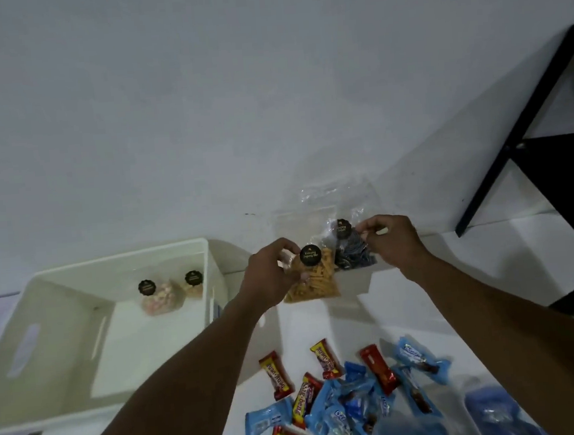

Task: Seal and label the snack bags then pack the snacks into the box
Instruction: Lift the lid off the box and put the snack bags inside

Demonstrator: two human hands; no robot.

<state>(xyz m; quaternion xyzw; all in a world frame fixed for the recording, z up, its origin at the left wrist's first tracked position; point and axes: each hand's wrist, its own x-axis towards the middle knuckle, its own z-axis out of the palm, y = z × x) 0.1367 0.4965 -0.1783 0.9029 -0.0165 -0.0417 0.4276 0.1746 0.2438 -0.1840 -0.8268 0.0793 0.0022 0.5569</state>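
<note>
White box [51, 314] with two snack bags [159, 297]

Grey wall [201, 104]; black stand [527, 150]

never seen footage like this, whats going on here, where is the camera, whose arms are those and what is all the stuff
There is no machine here. These are a person's two bare arms, and the single picture comes from a wide-angle camera worn on the person's head, looking forward and down. That is why the arms come in from the bottom edge.

The left hand grips a clear bag of orange snack sticks with a round black label on it. The right hand appears to pinch the top of a second labelled bag of dark snacks. Both are at the far side of a white table, near the wall.

To the left is an open white box, which already holds a bag of pink snacks and a paler bag. Nearer the camera lies a loose pile of small red and blue wrapped sweets.
</note>
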